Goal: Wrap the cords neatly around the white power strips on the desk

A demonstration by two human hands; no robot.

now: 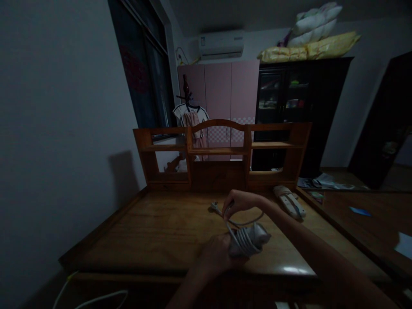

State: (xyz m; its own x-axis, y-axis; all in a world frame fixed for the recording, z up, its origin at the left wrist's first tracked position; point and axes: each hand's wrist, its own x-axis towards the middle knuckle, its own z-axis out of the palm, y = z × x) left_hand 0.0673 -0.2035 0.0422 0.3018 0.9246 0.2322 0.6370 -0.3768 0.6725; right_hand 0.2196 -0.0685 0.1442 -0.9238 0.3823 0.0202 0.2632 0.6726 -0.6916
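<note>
My left hand [215, 252] is closed round one end of a pale power strip [264, 234], held low over the desk near its front edge. Several turns of grey-white cord [247, 243] are wound round the strip's body. Above it, my right hand [240, 201] pinches the loose stretch of that cord between bent fingers. A slack loop of cord hangs below the right wrist. The plug [214, 207] at the cord's end lies just left of my right hand. The strip's underside and my left fingertips are hidden.
The wooden desk [154, 231] has a shelf unit [219, 151] along its back. A second white strip-like object [291, 202], with something wrapped at its far end, lies at the right rear. A pale cable [106, 296] hangs at the lower left. The wall [80, 128] borders the left side.
</note>
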